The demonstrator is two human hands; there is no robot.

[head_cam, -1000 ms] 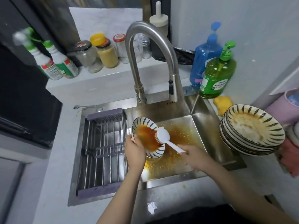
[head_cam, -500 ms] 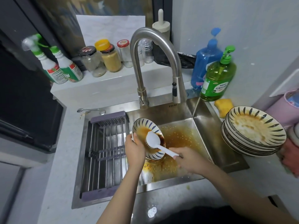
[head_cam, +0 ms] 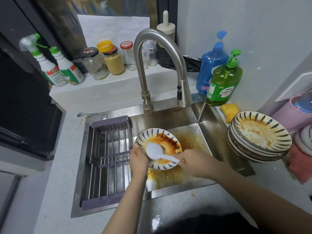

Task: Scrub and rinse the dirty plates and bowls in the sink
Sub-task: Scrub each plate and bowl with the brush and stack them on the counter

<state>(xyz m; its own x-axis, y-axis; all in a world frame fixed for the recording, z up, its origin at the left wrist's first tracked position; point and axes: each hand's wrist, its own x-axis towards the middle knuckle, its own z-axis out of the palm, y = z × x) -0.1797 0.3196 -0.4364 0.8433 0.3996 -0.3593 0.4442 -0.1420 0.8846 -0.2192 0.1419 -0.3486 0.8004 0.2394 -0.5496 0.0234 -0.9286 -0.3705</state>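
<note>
A blue-striped plate (head_cam: 157, 137) smeared with orange sauce is held over the steel sink (head_cam: 211, 132). My left hand (head_cam: 139, 159) grips its left rim. My right hand (head_cam: 197, 163) holds the handle of a white dish brush (head_cam: 154, 151), whose head lies on the plate's lower left part. A stack of several dirty matching plates (head_cam: 260, 139) stands on the counter to the right of the sink. The sink floor is covered in orange greasy liquid.
A metal drying rack (head_cam: 108, 159) fills the sink's left half. The tall faucet (head_cam: 148, 65) arches over the basin. Green (head_cam: 222, 81) and blue (head_cam: 211, 65) soap bottles and a yellow sponge (head_cam: 229, 110) sit at the back right. Jars and spray bottles line the ledge behind.
The plate has been lowered from steeply tilted to nearly flat. The brush head has moved from the plate's right side to its lower left part.
</note>
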